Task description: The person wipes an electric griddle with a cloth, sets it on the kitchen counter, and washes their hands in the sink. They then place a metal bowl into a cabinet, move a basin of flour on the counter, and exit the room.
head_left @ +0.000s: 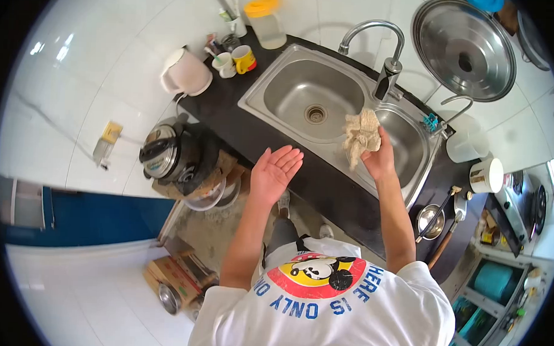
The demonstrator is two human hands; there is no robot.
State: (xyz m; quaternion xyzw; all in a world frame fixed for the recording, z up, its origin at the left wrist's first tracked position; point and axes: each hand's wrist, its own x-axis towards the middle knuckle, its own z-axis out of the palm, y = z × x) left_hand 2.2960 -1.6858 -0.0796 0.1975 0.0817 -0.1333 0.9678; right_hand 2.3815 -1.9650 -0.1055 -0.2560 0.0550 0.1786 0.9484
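My right hand is closed on a crumpled beige cloth, held up over the divider between the two basins of the steel sink. Part of the cloth hangs down loosely, and my right fingers are partly hidden behind it. My left hand is palm up with its fingers stretched out and nothing in it. It hovers by the front edge of the dark countertop, left of the cloth. A curved faucet rises behind the sink; I see no water running from it.
An electric kettle, a yellow mug and a yellow-lidded pitcher stand left of the sink. A black cooker sits lower left. To the right are a ladle, a clear container and a white tub.
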